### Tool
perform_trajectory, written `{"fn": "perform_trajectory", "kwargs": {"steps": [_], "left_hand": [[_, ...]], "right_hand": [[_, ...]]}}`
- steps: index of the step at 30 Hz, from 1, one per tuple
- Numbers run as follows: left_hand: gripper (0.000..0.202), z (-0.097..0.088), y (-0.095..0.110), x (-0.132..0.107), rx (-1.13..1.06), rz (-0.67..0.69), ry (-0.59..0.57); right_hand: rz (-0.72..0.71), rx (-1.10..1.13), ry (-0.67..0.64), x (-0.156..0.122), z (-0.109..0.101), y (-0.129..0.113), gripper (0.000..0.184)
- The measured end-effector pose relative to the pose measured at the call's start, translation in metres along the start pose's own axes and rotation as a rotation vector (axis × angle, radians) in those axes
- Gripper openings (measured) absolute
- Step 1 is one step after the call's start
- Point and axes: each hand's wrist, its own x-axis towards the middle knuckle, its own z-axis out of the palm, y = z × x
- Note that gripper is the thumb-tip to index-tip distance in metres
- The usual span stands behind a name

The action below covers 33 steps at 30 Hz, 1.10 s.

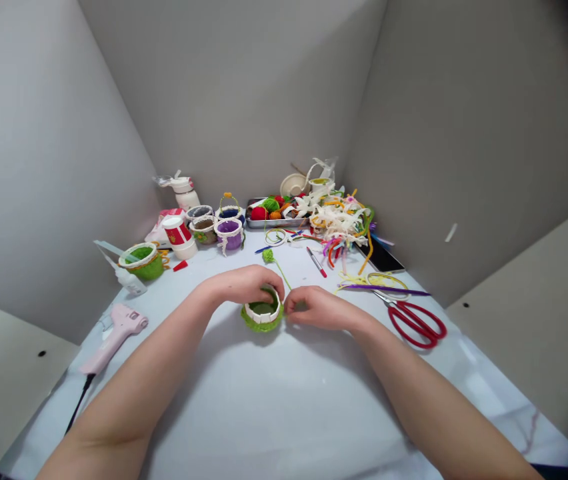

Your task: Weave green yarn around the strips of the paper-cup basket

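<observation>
A small cup (263,322) wrapped in green yarn, with white tabs round its rim, sits on the table in front of me. My left hand (255,285) grips its far rim, with fingers inside the opening. Close to the cup's right side, my right hand (314,308) is closed in a pinch on a strand of green yarn (283,274). That strand runs back to a little green yarn ball (268,255) on the table. The fingertips of my right hand are partly hidden, and whether they touch the cup I cannot tell.
Red-handled scissors (417,323) and a purple stick (384,289) lie at right, near a phone (381,257). A pink glue gun (117,337) lies at left, near a green basket (147,262). Behind stand several yarn-covered cups, a yarn tray (277,223) and a pile of white strips (339,217).
</observation>
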Motion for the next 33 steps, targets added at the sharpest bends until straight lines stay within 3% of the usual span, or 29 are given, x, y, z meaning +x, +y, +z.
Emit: {"fn": "perform_trajectory", "kwargs": {"steps": [5, 11, 15, 18, 23, 33], "left_hand": [[0.02, 0.009, -0.005, -0.012, 0.12, -0.086, 0.161], [0.02, 0.021, 0.01, -0.022, 0.269, -0.155, 0.263], [0.022, 0.026, 0.018, -0.024, 0.319, -0.201, 0.268], [0.024, 0.026, 0.022, -0.023, 0.313, -0.187, 0.269], [0.019, 0.028, 0.023, -0.017, 0.257, -0.086, 0.311], [0.022, 0.033, 0.02, -0.014, 0.245, -0.224, 0.368]], "right_hand": [[-0.016, -0.108, -0.002, -0.001, -0.004, 0.004, 0.011], [-0.029, -0.241, 0.007, 0.0, -0.004, 0.008, 0.011], [-0.049, -0.144, 0.067, -0.001, -0.006, 0.001, 0.016], [-0.079, 0.016, 0.033, -0.001, -0.006, -0.004, 0.024], [-0.054, 0.169, -0.014, 0.001, -0.003, -0.003, 0.012], [0.019, 0.314, -0.027, 0.003, -0.006, 0.007, 0.021]]}}
